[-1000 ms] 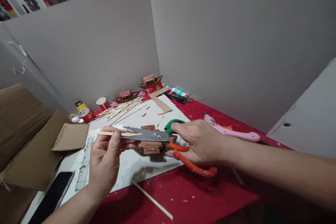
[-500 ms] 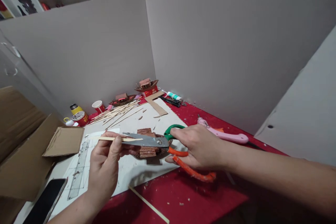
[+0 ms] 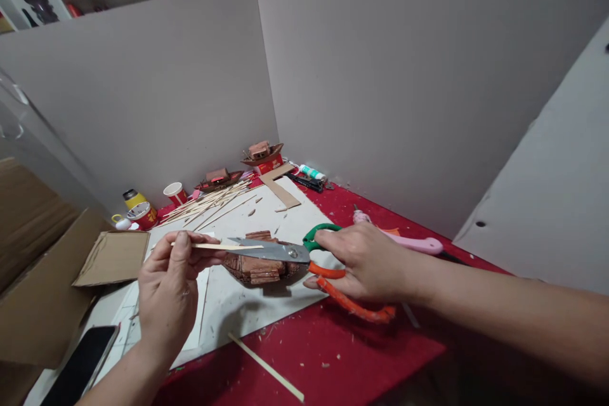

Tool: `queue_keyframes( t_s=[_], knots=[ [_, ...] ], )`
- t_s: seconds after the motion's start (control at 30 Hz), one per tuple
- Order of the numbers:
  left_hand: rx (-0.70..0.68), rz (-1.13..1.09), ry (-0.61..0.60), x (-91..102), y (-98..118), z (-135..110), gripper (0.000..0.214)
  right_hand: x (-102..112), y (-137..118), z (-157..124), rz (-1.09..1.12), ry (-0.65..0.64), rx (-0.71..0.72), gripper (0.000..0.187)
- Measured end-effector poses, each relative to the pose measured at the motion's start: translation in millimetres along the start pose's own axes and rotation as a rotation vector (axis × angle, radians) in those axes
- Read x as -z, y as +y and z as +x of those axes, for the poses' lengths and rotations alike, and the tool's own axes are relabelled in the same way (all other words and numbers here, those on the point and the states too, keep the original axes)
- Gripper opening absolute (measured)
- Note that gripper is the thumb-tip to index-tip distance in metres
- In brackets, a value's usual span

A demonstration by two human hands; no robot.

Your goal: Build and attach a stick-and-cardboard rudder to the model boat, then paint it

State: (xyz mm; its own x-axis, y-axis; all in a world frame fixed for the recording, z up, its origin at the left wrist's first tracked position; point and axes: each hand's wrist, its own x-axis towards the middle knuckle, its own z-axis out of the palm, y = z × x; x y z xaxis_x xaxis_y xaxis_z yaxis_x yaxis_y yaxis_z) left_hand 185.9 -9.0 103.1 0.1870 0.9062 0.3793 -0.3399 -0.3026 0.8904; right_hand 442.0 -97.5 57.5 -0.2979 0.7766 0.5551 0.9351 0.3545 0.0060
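Note:
My left hand [image 3: 174, 276] pinches a thin pale wooden strip [image 3: 212, 246] between thumb and fingers. The strip points right, and its far end lies along the blades of a pair of scissors [image 3: 271, 250]. Closed around the scissors' green and orange handles is my right hand [image 3: 356, 260]. The blades look slightly parted at the tips. Below them a brown model boat [image 3: 264, 269] rests on the white board, partly covered by the scissors. A second loose wooden strip [image 3: 266, 366] lies on the red tablecloth near the front edge.
Behind are a pile of thin sticks [image 3: 214, 203], two more model boats [image 3: 219, 179], paper cups [image 3: 176, 193] and a yellow bottle [image 3: 134, 198]. A pink glue gun [image 3: 413, 243] lies at right. Cardboard boxes [image 3: 42, 292] and a phone [image 3: 80, 365] stand or lie at left.
My left hand has moved left along the strip, away from the scissors, so more of the strip and boat shows. My right hand stays nearly in place. The view has shifted slightly.

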Motion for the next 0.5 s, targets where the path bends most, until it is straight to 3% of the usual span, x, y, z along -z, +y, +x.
queue_keyframes(
  t_s=[0.33, 0.5],
  knots=[
    [0.029, 0.062, -0.016, -1.4, -15, 0, 0.022, 8, -2, 2, -0.002, -0.183, -0.112, 0.043],
    [0.008, 0.099, -0.006, -3.2, -13, -3, 0.024, 7, -2, 2, -0.021, -0.171, -0.104, 0.046]
  ],
)
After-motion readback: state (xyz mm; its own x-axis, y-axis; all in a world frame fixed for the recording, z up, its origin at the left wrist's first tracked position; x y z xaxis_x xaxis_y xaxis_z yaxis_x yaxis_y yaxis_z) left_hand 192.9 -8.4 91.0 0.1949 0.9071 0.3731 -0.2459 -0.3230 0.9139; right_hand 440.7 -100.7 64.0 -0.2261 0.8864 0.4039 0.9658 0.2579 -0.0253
